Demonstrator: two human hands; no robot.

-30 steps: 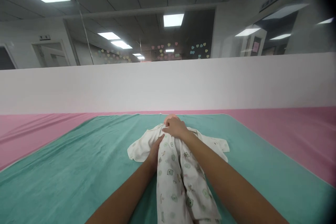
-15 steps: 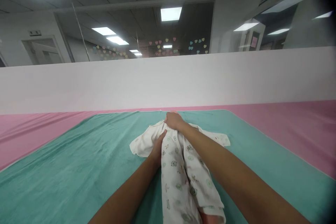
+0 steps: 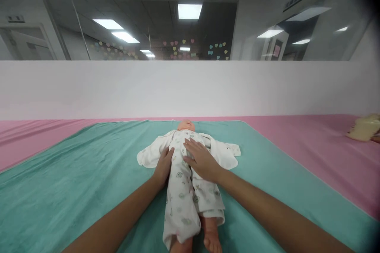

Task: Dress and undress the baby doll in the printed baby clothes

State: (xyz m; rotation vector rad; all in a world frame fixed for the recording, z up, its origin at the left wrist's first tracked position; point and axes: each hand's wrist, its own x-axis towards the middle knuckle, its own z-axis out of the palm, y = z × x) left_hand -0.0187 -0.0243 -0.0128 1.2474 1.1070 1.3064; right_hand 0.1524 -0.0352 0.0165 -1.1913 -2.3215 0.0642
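Observation:
A baby doll (image 3: pixel 186 125) lies on its back with its head at the far end and its bare feet towards me. Its white romper (image 3: pixel 180 195), printed with small green and grey figures, covers the body and legs, and the sleeves spread out to both sides. My left hand (image 3: pixel 163 167) rests along the left side of the romper, fingers stretched out and thumb up. Flat across the romper's front lies my right hand (image 3: pixel 204 162), fingers apart. Neither hand grips anything that I can see.
Beneath the doll is a teal sheet (image 3: pixel 89 189) over a pink cover (image 3: pixel 320 154). A low white wall (image 3: pixel 178 87) runs along the back, below glass with reflected lights. At the far right edge lies a pale yellowish object (image 3: pixel 363 127), partly cut off.
My right hand has moved from the doll's neck area down to its front and opened out flat. The doll's head and feet have come into view. The left hand stays at the side.

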